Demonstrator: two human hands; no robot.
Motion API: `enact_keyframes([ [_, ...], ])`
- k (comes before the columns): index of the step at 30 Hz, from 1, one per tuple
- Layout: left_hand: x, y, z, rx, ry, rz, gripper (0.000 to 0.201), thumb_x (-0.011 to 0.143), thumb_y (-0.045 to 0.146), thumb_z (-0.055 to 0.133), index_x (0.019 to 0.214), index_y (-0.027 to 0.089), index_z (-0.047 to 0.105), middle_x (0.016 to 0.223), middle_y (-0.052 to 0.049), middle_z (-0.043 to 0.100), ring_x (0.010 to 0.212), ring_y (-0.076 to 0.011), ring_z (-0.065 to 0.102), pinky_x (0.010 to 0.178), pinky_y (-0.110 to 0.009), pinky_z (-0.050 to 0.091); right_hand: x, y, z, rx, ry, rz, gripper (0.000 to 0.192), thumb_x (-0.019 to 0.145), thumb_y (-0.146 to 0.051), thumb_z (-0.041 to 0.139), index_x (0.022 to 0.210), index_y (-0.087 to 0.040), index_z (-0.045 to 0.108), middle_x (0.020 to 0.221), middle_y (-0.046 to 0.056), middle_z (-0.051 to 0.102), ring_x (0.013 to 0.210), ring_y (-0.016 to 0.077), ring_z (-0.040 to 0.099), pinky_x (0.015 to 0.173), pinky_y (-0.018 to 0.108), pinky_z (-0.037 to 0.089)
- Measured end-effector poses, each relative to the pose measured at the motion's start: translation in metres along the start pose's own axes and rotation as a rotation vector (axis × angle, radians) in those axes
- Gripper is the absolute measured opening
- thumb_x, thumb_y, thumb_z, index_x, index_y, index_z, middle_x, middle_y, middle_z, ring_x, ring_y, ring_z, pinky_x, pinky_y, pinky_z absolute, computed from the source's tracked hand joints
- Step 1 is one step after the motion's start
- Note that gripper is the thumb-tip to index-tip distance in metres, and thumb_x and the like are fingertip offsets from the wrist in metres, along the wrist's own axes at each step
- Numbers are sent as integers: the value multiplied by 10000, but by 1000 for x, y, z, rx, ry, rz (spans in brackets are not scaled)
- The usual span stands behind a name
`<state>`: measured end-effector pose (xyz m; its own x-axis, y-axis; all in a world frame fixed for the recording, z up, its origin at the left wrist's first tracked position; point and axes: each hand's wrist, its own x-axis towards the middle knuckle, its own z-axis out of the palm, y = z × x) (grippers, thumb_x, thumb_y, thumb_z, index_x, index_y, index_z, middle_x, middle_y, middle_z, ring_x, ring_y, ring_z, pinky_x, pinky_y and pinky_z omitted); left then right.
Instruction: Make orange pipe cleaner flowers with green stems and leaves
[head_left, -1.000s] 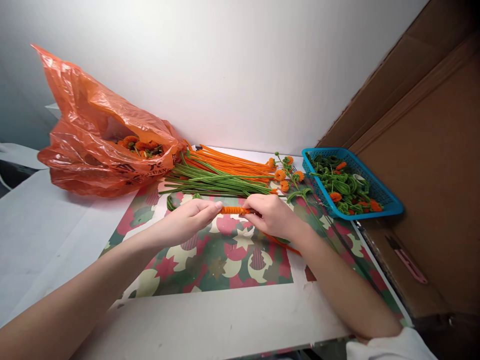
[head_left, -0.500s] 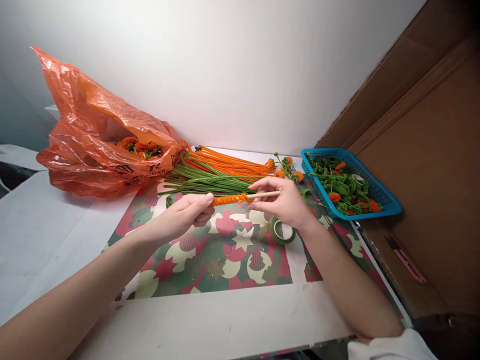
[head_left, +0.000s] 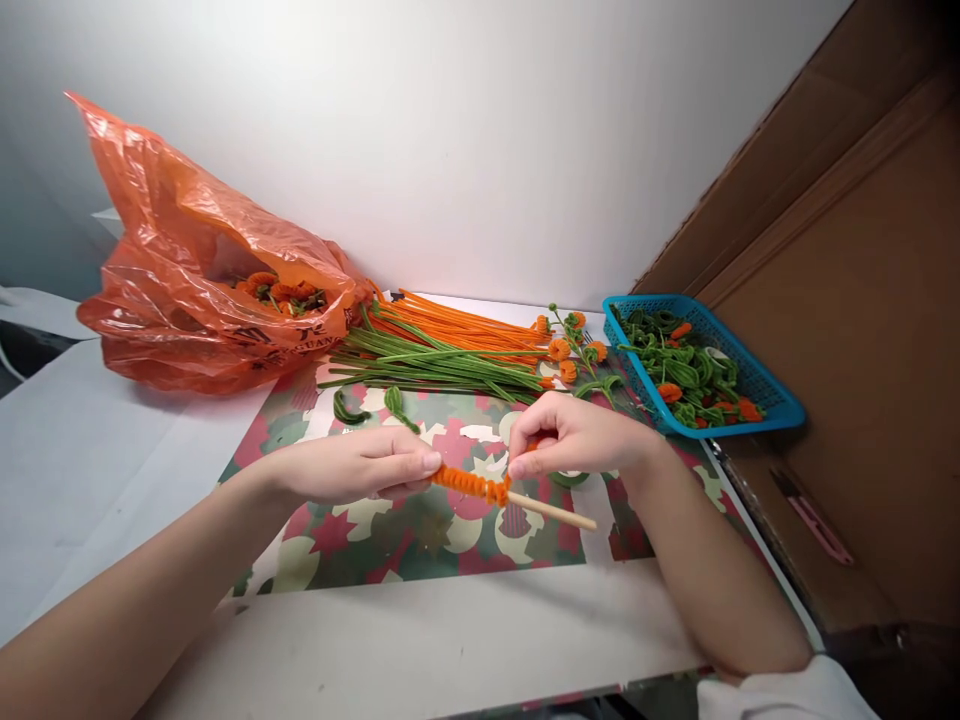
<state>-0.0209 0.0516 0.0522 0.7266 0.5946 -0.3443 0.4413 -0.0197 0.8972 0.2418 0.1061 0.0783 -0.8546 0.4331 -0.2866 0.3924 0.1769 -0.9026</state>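
Observation:
My left hand (head_left: 367, 465) pinches the left end of a thin wooden stick (head_left: 555, 513) that has an orange pipe cleaner (head_left: 471, 485) coiled around it. My right hand (head_left: 581, 435) grips the right end of the orange coil with fingertips. The stick's bare end pokes out to the lower right, below my right hand. Both hands hover just above the star-patterned mat (head_left: 420, 535). A roll of green tape (head_left: 568, 479) lies mostly hidden under my right hand.
A bundle of orange and green pipe cleaners (head_left: 442, 350) lies at the back. An orange plastic bag (head_left: 195, 270) sits at the back left. A blue basket (head_left: 772, 400) of finished green and orange pieces stands right. Two green curls (head_left: 371, 403) lie on the mat. Cardboard wall (head_left: 862, 300) right.
Both hands have dropped toward me with the stick, which now tilts down to the right. My right hand has shifted from the stick's bare end onto the orange coil, covering the tape roll.

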Motion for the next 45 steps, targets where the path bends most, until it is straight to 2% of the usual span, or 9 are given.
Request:
enact_keyframes([
  [3, 5, 2, 3, 166, 170, -110, 475, 939, 519, 321, 597, 193, 364, 556, 27, 336, 494, -115, 296, 474, -261, 262, 0, -4, 4, -217, 233, 61, 196, 792, -294, 650, 667, -143, 667, 559, -24, 533, 494, 72, 401, 466, 217, 277],
  [7, 15, 4, 10, 334, 602, -136, 429, 942, 471, 302, 611, 199, 324, 556, 35, 305, 499, -118, 307, 487, -254, 241, 6, -5, 14, -454, 682, 67, 248, 810, -258, 591, 581, -166, 568, 470, -44, 423, 482, 85, 373, 497, 238, 267],
  [13, 19, 11, 22, 350, 975, 0, 391, 932, 377, 329, 588, 203, 269, 530, 38, 305, 502, -116, 296, 511, -266, 227, 20, 2, 21, -164, 823, -93, 289, 856, -316, 542, 605, -173, 543, 587, -12, 517, 497, 88, 397, 504, 244, 305],
  [17, 20, 8, 23, -4, 945, 96, 433, 927, 481, 356, 598, 216, 259, 560, 43, 243, 513, -115, 240, 492, -266, 205, 23, 7, 16, 77, 759, -157, 302, 828, -396, 593, 644, -160, 633, 597, -13, 511, 503, 82, 359, 488, 243, 304],
  [23, 22, -7, 15, -435, 566, 250, 567, 890, 641, 404, 576, 222, 185, 555, 73, 125, 500, -90, 124, 484, -272, 138, 14, 7, 3, 317, 474, -135, 323, 783, -470, 659, 723, -154, 698, 520, -39, 463, 467, 69, 295, 429, 225, 239],
  [30, 13, -12, 9, -330, 173, 185, 563, 905, 646, 346, 561, 214, 236, 534, 59, 194, 472, -95, 198, 442, -272, 189, 0, 2, -9, 280, 18, -110, 258, 805, -378, 671, 692, -147, 646, 643, -7, 588, 575, 85, 488, 528, 213, 366],
  [34, 7, -7, 6, -123, 83, 50, 563, 913, 648, 292, 567, 204, 300, 552, 36, 293, 484, -105, 273, 457, -267, 258, -4, 3, -12, 128, -71, -55, 210, 827, -339, 639, 740, -149, 658, 646, -19, 568, 567, 82, 466, 515, 206, 348],
  [38, 7, 0, 8, 41, 207, -111, 520, 930, 601, 288, 603, 200, 338, 561, 37, 323, 485, -111, 312, 474, -254, 260, -3, 1, -4, -155, 131, 46, 233, 849, -304, 587, 663, -167, 623, 549, -39, 512, 473, 78, 395, 447, 212, 273],
  [45, 18, 1, 20, 248, 777, -95, 443, 940, 520, 279, 630, 211, 338, 580, 21, 339, 549, -154, 350, 514, -258, 258, 16, 1, 18, -613, 902, -47, 196, 839, -185, 580, 646, -181, 608, 578, -10, 545, 551, 115, 476, 537, 241, 293],
])
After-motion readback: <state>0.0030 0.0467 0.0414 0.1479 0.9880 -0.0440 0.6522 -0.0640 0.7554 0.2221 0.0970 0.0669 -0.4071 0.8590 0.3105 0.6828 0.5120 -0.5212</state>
